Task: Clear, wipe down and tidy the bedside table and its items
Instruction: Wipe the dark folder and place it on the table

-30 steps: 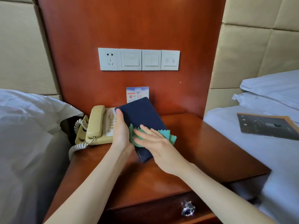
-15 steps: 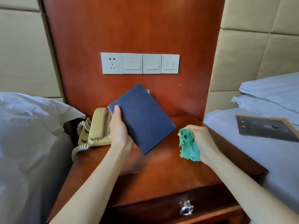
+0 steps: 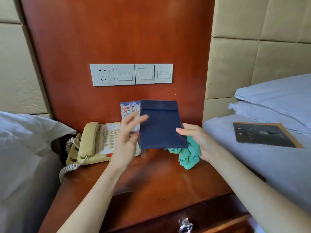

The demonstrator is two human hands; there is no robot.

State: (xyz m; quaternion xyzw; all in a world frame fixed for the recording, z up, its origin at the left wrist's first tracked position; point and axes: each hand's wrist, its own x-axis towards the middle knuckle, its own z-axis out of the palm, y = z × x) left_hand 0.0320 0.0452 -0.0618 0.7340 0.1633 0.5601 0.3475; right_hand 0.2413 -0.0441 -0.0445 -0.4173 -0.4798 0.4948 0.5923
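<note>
The bedside table (image 3: 151, 185) fills the lower middle of the view, its top bare toward the front, probably so it can be wiped. At about 9 o'clock on it sits the cream telephone (image 3: 94, 143), pushed to the back left corner with its coiled cord hanging over the edge. On the bed at 3 o'clock lies a dark folder (image 3: 264, 134), likely set aside while the table is cleared. Held up above the table's centre is the navy pouch (image 3: 160, 125), upright with its flap at 12 o'clock, seemingly lifted so its faces can be cleaned. The right hand (image 3: 200, 142) grips the pouch's right edge, thumb across the front, with the green cloth (image 3: 188, 154) bunched under the same palm at 5 o'clock. The left hand (image 3: 129, 133) is blurred, fingers spread and loose beside the pouch's left edge, holding nothing. A small card (image 3: 129, 111) leans on the wall behind
</note>
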